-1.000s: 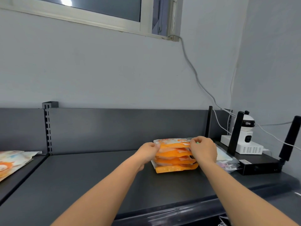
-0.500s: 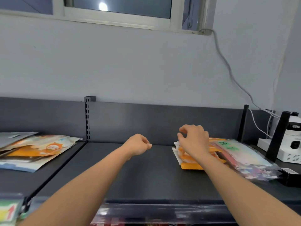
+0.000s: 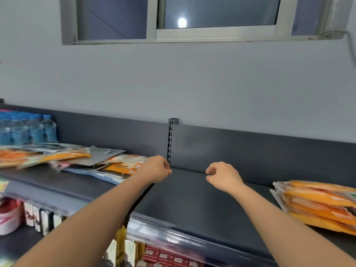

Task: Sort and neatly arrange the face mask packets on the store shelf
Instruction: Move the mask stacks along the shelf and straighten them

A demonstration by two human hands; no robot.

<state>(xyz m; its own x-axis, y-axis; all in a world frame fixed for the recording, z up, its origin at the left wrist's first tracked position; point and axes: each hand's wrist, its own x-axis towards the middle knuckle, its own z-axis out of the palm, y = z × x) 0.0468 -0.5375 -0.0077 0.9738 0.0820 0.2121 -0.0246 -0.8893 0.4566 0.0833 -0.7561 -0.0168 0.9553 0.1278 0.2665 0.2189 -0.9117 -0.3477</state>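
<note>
Both hands, left and right, hover empty with fingers loosely curled over the bare shelf between loose packets and the stack.

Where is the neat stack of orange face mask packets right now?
The neat stack of orange face mask packets lies at the head view's right edge, on the dark shelf, right of the empty right hand.

Shelf and stock, surfaces noted.
My shelf was matt dark painted metal; the orange packets were glossy plastic film, the front price rail clear shiny plastic.
</note>
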